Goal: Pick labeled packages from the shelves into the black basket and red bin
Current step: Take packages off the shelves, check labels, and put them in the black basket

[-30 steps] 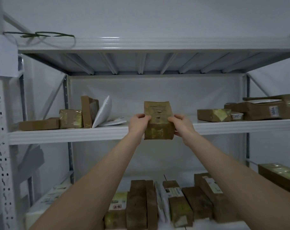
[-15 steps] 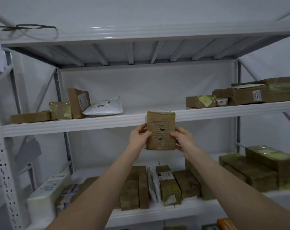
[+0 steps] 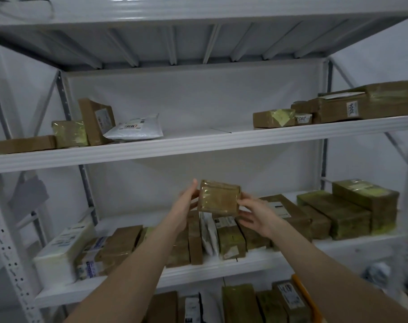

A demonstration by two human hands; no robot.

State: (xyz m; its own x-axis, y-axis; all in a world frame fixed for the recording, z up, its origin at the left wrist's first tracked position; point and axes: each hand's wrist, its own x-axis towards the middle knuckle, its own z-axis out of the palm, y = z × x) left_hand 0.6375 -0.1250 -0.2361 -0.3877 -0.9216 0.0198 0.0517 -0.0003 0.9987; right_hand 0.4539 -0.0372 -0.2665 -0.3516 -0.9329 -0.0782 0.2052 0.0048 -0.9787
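Through the head camera I saw a small, flat brown cardboard parcel wrapped in glossy clear tape (image 3: 219, 198) held in the air between both hands. It was in front of the white metal middle shelf (image 3: 221, 264), above a row of brown and white upright parcels (image 3: 229, 236) standing near that shelf's front edge and touching none of them.

The left hand (image 3: 186, 203) gripped the parcel's left edge, thumb raised along it and fingers hidden behind. The right hand (image 3: 256, 213) was opened out, its spread fingers touching the lower right corner from below. Neither the black basket nor the red bin was in view.

I judged the step to be carrying the parcel away from the shelves to a container. The face towards me showed no label I could read, so I would have turned it over to check first. The tape looked slick, so the right hand wanted a firmer hold before the left let go. I would have brought the parcel straight back, clear of the front edge, so that it did not knock the upright parcels.
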